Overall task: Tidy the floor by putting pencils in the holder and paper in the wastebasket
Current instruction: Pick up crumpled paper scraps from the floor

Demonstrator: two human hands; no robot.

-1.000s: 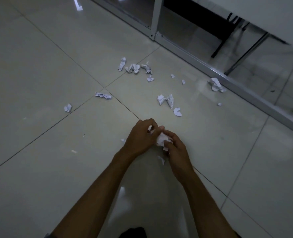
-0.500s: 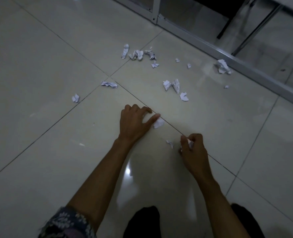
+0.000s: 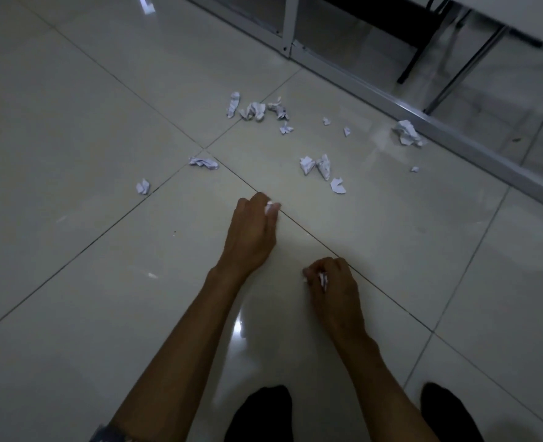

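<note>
Several crumpled white paper scraps lie on the pale tiled floor (image 3: pixel 72 282). My left hand (image 3: pixel 252 234) rests low on the floor with its fingers closed on a small paper scrap (image 3: pixel 269 207) at the fingertips. My right hand (image 3: pixel 332 285) sits nearer to me, fingers curled round a small paper wad (image 3: pixel 322 279). Ahead lie a pair of scraps (image 3: pixel 316 165), one below them (image 3: pixel 337 186), a cluster (image 3: pixel 257 110), a flat piece (image 3: pixel 203 162), a lone one (image 3: pixel 143 186) and a larger wad (image 3: pixel 407 132) by the rail. No pencil, holder or wastebasket is in view.
A metal floor rail (image 3: pixel 455 138) with a white post (image 3: pixel 291 23) and glass panels runs across the upper right. Dark chair and table legs (image 3: pixel 423 52) stand behind it. My dark-clad knees (image 3: pixel 260 413) are at the bottom edge.
My hands, together on one paper a second ago, have parted. The left hand closed on the scrap by its fingertips; the right drew back toward me with its wad.
</note>
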